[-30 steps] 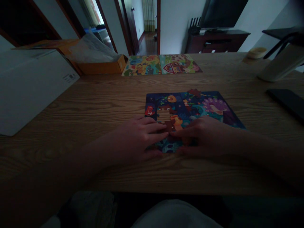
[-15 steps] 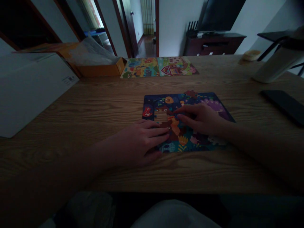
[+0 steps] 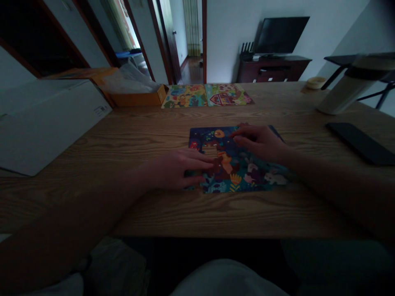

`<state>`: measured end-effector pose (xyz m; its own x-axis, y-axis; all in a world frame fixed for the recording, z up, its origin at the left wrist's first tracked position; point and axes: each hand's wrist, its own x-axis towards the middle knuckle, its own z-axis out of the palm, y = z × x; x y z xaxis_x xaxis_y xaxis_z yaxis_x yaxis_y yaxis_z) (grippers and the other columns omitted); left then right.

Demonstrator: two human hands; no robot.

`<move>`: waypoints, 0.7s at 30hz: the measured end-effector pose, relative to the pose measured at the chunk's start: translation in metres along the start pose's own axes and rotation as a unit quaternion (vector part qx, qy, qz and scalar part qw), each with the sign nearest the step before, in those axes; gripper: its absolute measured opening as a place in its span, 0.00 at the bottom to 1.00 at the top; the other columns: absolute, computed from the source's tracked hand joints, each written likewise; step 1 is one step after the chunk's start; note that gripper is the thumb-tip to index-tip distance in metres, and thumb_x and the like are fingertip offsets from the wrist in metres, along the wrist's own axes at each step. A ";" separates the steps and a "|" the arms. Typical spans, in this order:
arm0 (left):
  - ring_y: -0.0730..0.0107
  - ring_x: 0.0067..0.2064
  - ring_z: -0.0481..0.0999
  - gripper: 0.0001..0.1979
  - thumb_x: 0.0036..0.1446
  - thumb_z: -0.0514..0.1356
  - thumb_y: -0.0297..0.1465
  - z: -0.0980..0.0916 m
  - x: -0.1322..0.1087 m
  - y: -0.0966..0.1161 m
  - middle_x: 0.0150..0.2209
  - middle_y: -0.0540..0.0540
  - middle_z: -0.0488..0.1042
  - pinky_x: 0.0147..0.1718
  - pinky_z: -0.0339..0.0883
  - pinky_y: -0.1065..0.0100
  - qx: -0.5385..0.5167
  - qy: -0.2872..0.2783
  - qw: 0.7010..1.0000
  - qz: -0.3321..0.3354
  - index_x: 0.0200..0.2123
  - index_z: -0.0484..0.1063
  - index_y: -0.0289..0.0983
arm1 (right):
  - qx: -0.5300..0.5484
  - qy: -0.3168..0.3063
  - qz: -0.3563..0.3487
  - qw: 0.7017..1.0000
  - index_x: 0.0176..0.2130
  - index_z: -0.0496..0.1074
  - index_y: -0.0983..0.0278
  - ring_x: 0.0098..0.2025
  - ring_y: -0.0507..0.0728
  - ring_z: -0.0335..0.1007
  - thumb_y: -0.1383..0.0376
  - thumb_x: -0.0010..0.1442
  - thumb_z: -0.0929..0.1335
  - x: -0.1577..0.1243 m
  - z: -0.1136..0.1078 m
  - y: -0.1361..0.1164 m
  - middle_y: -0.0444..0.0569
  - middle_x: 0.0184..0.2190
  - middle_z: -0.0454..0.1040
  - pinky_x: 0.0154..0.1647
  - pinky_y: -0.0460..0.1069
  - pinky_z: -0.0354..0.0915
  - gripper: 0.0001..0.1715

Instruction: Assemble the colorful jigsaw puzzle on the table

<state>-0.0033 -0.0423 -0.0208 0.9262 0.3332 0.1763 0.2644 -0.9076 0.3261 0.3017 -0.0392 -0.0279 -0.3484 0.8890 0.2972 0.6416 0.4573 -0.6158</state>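
Puzzle (image 3: pixel 237 169): likely light, stiff card; take edges. My left grip (image 3: pixel 180 167) spread over it; right grip (image 3: pixel 259 144) curled, contents unclear.

The bench (image 3: pixel 132 133) looks like grained wood, the puzzle (image 3: pixel 227 162) smooth printed card, the bag (image 3: pixel 134 79) thin, crinkled plastic.

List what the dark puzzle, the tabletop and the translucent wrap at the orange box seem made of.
Puzzle: probably printed cardboard, judging by its thin, flat, jigsaw-cut form; sheen unclear in dim light.
Tabletop: wood or wood-look laminate, fairly matte, with brown wavy grain.
Wrap: likely soft plastic film, translucent, crumpled, with pale highlights.
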 end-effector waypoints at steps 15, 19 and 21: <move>0.62 0.62 0.72 0.18 0.69 0.57 0.30 0.004 0.014 0.004 0.66 0.49 0.70 0.63 0.61 0.61 0.076 -0.094 0.993 -0.004 0.58 0.77 0.48 | 0.016 0.084 0.071 0.994 0.43 0.81 0.63 0.28 0.56 0.69 0.53 0.63 0.69 -0.028 -0.013 0.015 0.50 0.31 0.80 0.29 0.51 0.63 0.19; 0.61 0.65 0.70 0.22 0.70 0.55 0.31 0.007 0.005 0.015 0.70 0.50 0.64 0.66 0.56 0.61 0.118 -0.111 0.987 -0.018 0.64 0.71 0.49 | -0.064 0.068 0.038 0.995 0.46 0.81 0.62 0.33 0.59 0.73 0.52 0.64 0.68 -0.030 -0.003 0.017 0.52 0.35 0.82 0.34 0.52 0.66 0.20; 0.60 0.68 0.66 0.23 0.71 0.52 0.32 0.012 -0.003 0.025 0.72 0.48 0.59 0.68 0.52 0.60 0.128 -0.110 0.985 -0.025 0.67 0.67 0.47 | -0.121 0.063 0.028 0.990 0.48 0.81 0.61 0.33 0.59 0.74 0.53 0.65 0.68 -0.030 -0.001 0.014 0.52 0.34 0.82 0.35 0.52 0.66 0.20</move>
<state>0.0041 -0.0692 -0.0244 0.9389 0.3406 -0.0494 0.3436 -0.9357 0.0796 0.3214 -0.0595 -0.0447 -0.2294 0.9018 0.3663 0.8079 0.3863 -0.4450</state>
